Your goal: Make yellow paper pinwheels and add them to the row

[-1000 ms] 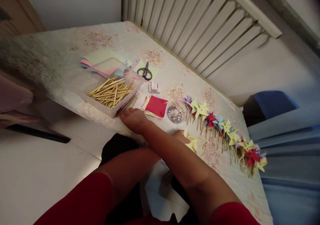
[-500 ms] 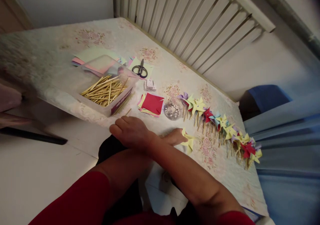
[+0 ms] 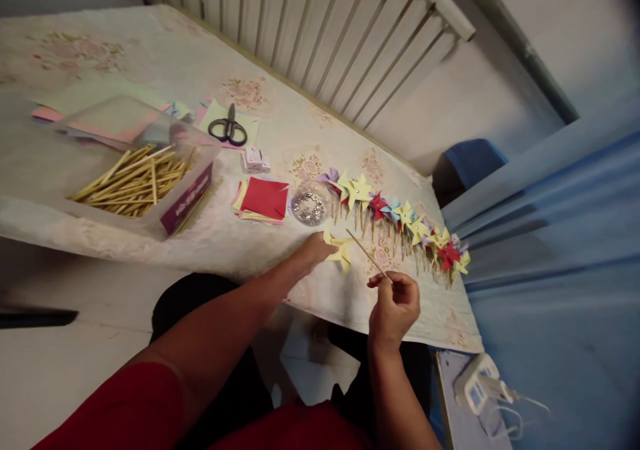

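My left hand (image 3: 316, 249) is closed on a yellow paper pinwheel (image 3: 343, 255), held low over the table's near side. My right hand (image 3: 394, 305) pinches a thin wooden stick (image 3: 369, 255) between thumb and fingers. The stick slants up and left, its far tip close to the pinwheel but apart from it. Just beyond my left hand is a clear round dish of shiny pins (image 3: 310, 206). A stack of square papers with a red one on top (image 3: 265, 198) lies to its left.
A row of finished pinwheels (image 3: 411, 227) runs along the right. On the left stand a plastic box (image 3: 186, 200) of wooden sticks (image 3: 143, 182), black scissors (image 3: 229, 130) on paper and a small white box (image 3: 255, 160). A white power strip (image 3: 477, 383) sits at lower right.
My right hand has swung from beside the stick box, across my left arm, to the right, and a stick now shows in it. My left hand keeps the pinwheel. The view has shifted right.
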Demonstrator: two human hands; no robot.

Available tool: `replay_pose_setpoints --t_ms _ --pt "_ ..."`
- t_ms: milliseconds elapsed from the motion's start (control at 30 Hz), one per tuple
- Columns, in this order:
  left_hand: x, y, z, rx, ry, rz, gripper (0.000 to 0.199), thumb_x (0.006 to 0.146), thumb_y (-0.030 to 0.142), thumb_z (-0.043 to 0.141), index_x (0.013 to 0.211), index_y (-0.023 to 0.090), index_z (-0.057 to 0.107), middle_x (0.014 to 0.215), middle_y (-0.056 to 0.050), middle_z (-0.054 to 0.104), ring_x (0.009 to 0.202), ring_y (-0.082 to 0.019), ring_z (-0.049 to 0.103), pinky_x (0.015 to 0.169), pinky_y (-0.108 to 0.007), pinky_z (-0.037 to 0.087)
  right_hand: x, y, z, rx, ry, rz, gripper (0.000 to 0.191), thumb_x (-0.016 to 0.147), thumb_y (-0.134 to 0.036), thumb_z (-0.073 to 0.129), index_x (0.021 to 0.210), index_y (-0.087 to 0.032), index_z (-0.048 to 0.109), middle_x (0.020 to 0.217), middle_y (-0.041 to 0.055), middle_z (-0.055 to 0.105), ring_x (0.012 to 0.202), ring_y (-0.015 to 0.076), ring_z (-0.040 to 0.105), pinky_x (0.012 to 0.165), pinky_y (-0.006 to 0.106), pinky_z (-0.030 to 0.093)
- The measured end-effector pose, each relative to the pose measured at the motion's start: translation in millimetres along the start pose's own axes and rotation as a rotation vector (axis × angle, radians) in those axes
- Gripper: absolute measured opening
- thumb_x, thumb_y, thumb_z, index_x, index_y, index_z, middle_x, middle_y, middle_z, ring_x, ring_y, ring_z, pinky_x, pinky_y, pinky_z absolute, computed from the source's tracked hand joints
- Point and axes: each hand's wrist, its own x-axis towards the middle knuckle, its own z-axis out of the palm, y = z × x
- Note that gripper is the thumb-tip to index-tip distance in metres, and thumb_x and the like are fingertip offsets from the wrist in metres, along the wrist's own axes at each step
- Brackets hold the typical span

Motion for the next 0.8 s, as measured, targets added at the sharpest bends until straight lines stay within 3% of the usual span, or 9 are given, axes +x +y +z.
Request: replay_pose_setpoints --t_ms 167,267,433,567,800 --pt "2 3 -2.2 -0.013 0.050 -0.058 0.015 0.061 0.012 0.070 0.075 0.014 0.064 0.066 0.002 0.063 0.062 -0.011 0.055 0.062 -0.022 0.041 8 80 -41 -0.267 0.008 0.195 0.011 0.074 -0.031 0.059 0.076 -0.020 0.057 0.064 -0.0016 0.063 0.060 0.0168 0.063 0.066 0.031 0.051" --pt "4 1 -3.3 0.035 0.073 -0.069 0.018 0.059 0.014 0.070 0.076 0.013 0.065 0.066 0.002 0.063 0.062 -0.012 0.055 0.061 -0.022 0.041 5 108 -50 -0.422 -0.027 0.133 0.015 0.077 -0.034 0.054 0.075 -0.020 0.059 0.069 0.0008 0.064 0.067 0.0180 0.061 0.072 0.032 0.049" --pt "7 -3 -5.8 0.092 0.079 -0.046 0.027 0.058 0.021 0.070 0.084 0.013 0.067 0.075 -0.001 0.069 0.067 -0.014 0.058 0.063 -0.024 0.044 5 123 -44 -0.700 -0.277 -0.076 0.019 0.082 -0.030 0.051 0.085 -0.017 0.066 0.080 0.0064 0.065 0.079 0.0218 0.056 0.080 0.036 0.046" --pt "4 -1 -6.1 0.078 0.038 -0.037 0.026 0.058 0.022 0.069 0.083 0.013 0.067 0.075 -0.001 0.069 0.065 -0.014 0.057 0.063 -0.025 0.044 12 127 -31 -0.808 -0.329 -0.195 0.021 0.086 -0.026 0.054 0.097 -0.015 0.068 0.083 0.0080 0.063 0.084 0.0240 0.054 0.086 0.039 0.044" --pt "4 1 -3.6 0.050 0.055 -0.081 0.018 0.058 0.016 0.068 0.076 0.014 0.065 0.065 0.003 0.064 0.059 -0.012 0.053 0.061 -0.023 0.041 17 132 -12 -0.902 -0.348 -0.266 0.019 0.092 -0.021 0.049 0.093 -0.015 0.067 0.086 0.0102 0.063 0.087 0.0249 0.051 0.085 0.038 0.040"
